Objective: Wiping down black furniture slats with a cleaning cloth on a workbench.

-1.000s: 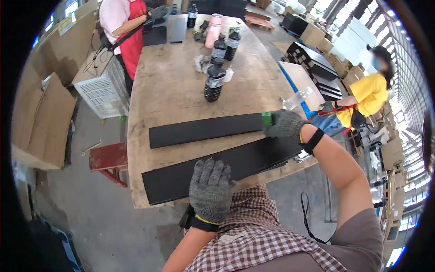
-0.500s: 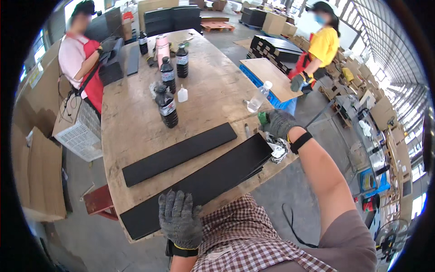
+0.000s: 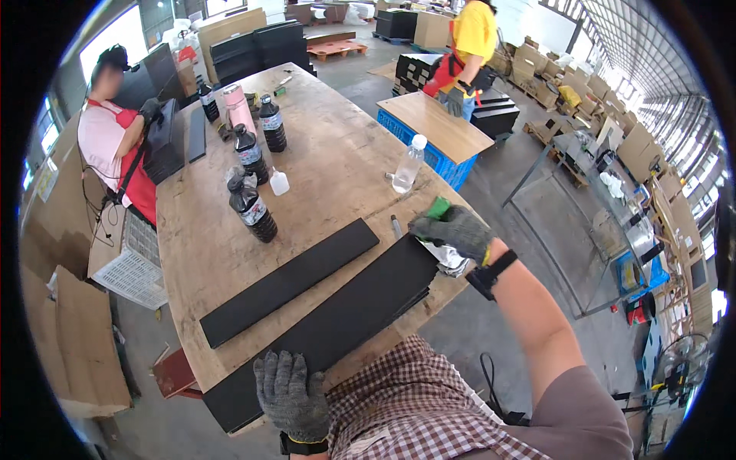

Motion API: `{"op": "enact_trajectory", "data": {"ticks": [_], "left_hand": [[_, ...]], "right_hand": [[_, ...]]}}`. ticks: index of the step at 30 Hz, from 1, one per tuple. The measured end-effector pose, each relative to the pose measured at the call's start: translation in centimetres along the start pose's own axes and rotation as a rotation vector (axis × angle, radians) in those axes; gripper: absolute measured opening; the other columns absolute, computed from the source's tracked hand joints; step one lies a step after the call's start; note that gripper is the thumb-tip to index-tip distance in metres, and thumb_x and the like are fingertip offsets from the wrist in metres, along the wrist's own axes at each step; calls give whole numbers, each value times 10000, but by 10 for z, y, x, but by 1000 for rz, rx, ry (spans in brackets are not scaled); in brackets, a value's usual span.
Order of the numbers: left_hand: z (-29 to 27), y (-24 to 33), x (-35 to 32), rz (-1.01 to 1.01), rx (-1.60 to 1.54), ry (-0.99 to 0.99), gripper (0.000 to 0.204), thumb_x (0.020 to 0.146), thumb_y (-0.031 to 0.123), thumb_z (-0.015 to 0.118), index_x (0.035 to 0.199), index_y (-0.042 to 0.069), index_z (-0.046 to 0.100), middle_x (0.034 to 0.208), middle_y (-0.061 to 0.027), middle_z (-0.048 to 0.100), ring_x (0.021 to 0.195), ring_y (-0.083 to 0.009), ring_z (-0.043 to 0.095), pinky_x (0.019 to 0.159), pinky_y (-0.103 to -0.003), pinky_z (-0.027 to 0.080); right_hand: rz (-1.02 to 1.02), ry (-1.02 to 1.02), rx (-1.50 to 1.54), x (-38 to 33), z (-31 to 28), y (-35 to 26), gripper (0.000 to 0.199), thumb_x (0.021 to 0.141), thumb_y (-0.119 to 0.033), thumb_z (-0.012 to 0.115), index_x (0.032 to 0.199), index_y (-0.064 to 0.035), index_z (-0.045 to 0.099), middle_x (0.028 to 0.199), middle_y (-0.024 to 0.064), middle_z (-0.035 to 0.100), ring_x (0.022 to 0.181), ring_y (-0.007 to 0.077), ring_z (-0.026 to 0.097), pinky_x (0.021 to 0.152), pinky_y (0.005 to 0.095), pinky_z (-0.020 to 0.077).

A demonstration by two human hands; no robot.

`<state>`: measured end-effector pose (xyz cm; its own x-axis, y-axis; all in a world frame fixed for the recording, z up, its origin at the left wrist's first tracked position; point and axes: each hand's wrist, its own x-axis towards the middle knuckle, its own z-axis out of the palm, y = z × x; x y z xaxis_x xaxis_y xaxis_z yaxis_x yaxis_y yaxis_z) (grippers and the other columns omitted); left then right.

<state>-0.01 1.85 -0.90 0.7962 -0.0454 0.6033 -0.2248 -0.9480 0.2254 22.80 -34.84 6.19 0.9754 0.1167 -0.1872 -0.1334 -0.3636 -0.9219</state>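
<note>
- Since half a second ago, the view has swung further to the right, so the wooden counter now sits left of centre and the grey floor fills the right side; both hands hold the same places on the long black panel as before.
- The left hand, gloved in grey knit, lies flat with fingers spread on the near end of the panel, at the counter's near edge; the right hand, also gloved, is curled over the panel's far end, beside a green-topped thing that cannot be made out.
- A second, narrower black strip lies just beyond the panel, parallel and apart from it.
- Further along stand dark bottles with pale labels, a pink bottle and a clear plastic bottle with a white cap; a blue crate sits under a wooden board, and brown cartons line the left.
</note>
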Motion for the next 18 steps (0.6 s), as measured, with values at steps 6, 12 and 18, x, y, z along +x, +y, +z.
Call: {"op": "enact_trajectory", "data": {"ticks": [6,12,18], "left_hand": [[5,-1,-2,6,-3,6,353,923,329,736,1176,86,701,1324,-111,655,1311,-374,582,1159,-623,405],[0,1,0,5,-4,31,336,923,257,741,1207,77,741,1306,-136,691,1295,-381,608,1159,-575,419],[0,5,0,-10,-10,-8,344,882,192,776,1198,61,742,1306,-148,687,1301,-381,600,1172,-578,405]], "right_hand": [[-37,-62,-111,-14,-12,1,394,894,-373,799,1034,-7,755,901,61,721,828,144,629,771,333,509],[43,-19,-235,1,2,-16,399,903,-389,744,982,1,725,868,66,706,788,162,624,724,358,502],[-4,-34,-367,-17,-4,-11,375,885,-326,762,1073,-2,733,931,74,727,796,161,634,761,365,528]]}}
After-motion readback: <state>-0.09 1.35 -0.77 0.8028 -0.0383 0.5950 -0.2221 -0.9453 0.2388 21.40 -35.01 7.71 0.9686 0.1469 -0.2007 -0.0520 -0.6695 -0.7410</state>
